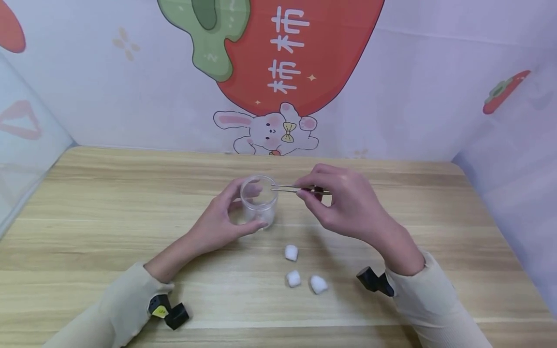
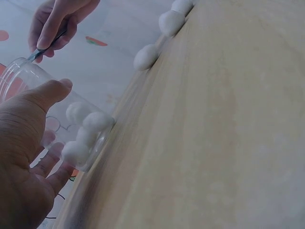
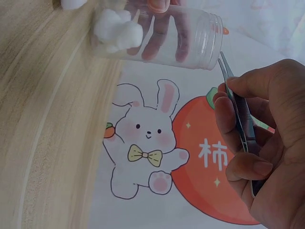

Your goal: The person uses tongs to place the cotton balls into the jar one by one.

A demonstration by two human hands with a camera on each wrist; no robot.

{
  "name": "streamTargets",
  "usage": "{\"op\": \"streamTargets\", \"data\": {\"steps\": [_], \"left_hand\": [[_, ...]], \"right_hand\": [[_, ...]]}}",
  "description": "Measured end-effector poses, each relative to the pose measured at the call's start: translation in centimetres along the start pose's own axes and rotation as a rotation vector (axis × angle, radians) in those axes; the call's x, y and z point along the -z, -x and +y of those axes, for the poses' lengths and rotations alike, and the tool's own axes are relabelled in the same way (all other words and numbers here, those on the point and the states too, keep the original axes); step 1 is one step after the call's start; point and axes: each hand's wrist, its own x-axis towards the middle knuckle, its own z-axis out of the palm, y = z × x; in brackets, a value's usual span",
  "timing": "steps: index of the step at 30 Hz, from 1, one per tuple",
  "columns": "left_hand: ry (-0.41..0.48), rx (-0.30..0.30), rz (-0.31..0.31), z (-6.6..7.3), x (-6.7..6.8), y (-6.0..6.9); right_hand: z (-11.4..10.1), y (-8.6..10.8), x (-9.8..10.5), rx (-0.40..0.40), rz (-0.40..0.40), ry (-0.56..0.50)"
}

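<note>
A clear open jar (image 1: 259, 203) stands upright on the wooden table, with several white cotton balls (image 2: 86, 133) at its bottom. My left hand (image 1: 222, 217) curls round the jar from the left, thumb at the front and fingers behind. Metal tweezers (image 3: 242, 117) are pinched in my right hand (image 1: 348, 200), their tips at the right side of the jar's rim. Nothing shows between the tips, which stand slightly apart. Three loose cotton balls (image 1: 291, 253) lie on the table in front of the jar, to its right.
The wooden table (image 1: 109, 217) meets a printed cloth backdrop (image 1: 391, 96) at its back edge, with cloth at both sides too. A black wrist device sits on each sleeve, low above the table.
</note>
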Motion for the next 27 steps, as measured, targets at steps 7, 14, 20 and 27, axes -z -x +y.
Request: {"op": "streamTargets", "data": {"steps": [7, 14, 20, 27], "left_hand": [[0.005, 0.001, -0.004, 0.0, 0.2, 0.1], [-0.006, -0.001, 0.0, 0.1, 0.2, 0.1], [-0.004, -0.014, 0.003, 0.1, 0.1, 0.0], [-0.001, -0.023, 0.0, 0.2, 0.2, -0.1]], "right_hand": [[0.0, 0.3, 0.0, -0.003, 0.003, -0.008], [0.0, 1.3, 0.3, -0.039, -0.029, -0.08], [0.3, 3.2, 0.2, -0.075, -0.062, -0.106], [0.1, 5.6, -0.1, -0.082, -0.04, -0.105]]}}
